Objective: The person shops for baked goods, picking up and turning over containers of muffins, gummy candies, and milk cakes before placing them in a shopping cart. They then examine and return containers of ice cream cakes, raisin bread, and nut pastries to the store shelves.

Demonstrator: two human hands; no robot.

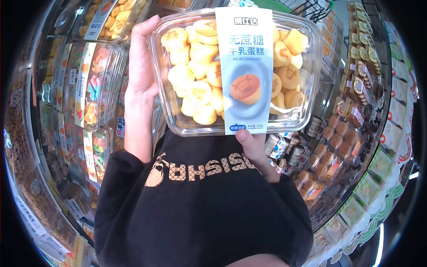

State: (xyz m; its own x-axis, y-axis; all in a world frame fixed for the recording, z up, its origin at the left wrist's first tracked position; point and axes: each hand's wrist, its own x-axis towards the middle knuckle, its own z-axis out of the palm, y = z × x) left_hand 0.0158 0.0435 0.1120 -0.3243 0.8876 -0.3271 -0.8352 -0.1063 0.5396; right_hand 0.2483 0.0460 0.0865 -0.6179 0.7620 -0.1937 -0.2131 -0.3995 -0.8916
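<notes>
A clear plastic box of small round yellow cakes (199, 92) is held up in front of my chest. A white and blue paper band (247, 53) with a picture of a cake wraps its middle, and the printing faces me upright. My left hand (143, 62) grips the box's left side, fingertips at the upper left corner. At the lower edge, my right hand (252, 144) holds the box with its thumb over the rim by the band. The other right-hand fingers are hidden beneath the box.
Shelves on the left carry stacked clear boxes of colourful sweets (94, 84). To the right are packs of brown cakes (342, 135) and green-and-white packets (378, 164). A black wire basket or rack (311, 9) shows at the top. My black sweatshirt (200, 213) fills the lower middle.
</notes>
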